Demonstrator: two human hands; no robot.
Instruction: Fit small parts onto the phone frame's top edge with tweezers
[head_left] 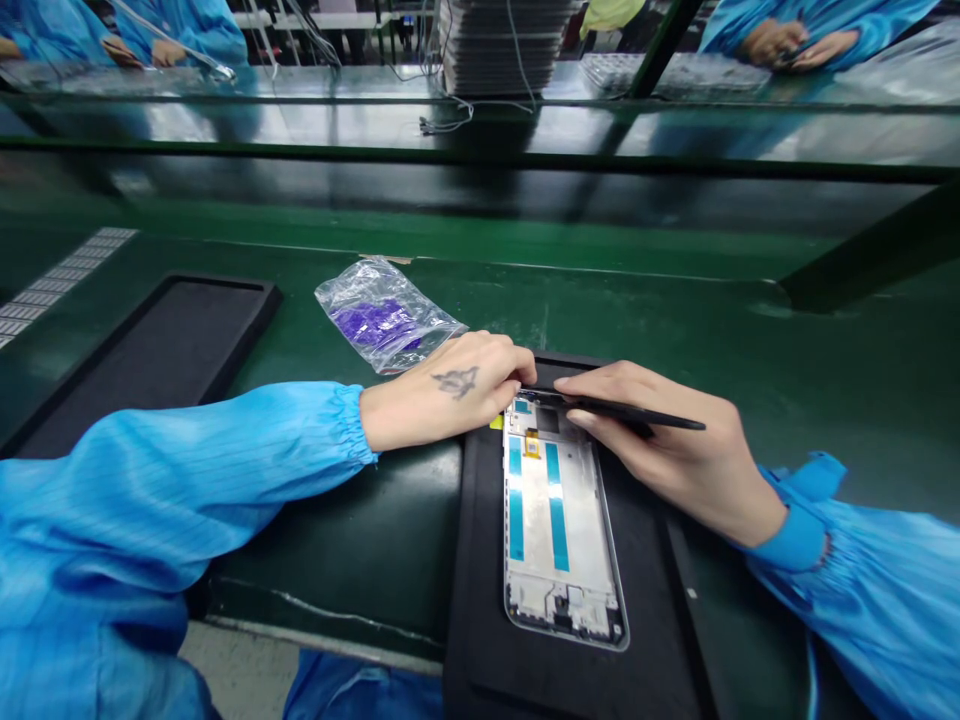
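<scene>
A phone frame (566, 520) with teal strips and a small gold connector lies face down on a black tray (480, 620). My left hand (457, 385) rests at the frame's upper left corner, thumb and fingers pinched together; whatever lies between the fingertips is too small to make out. In my right hand (667, 430) is a thin black tool (637, 411), held like a pen, its tip at the top edge of the frame near my left fingertips. Beyond my left hand sits a clear plastic bag (386, 315) of small purple pieces.
Another black tray (150, 350) lies at the left, near a strip of small labels (60, 280). A green post (862, 250) stands at the right. Behind the bench are a shelf with cables (450, 122), a stack of trays (502, 50), and people in blue sleeves.
</scene>
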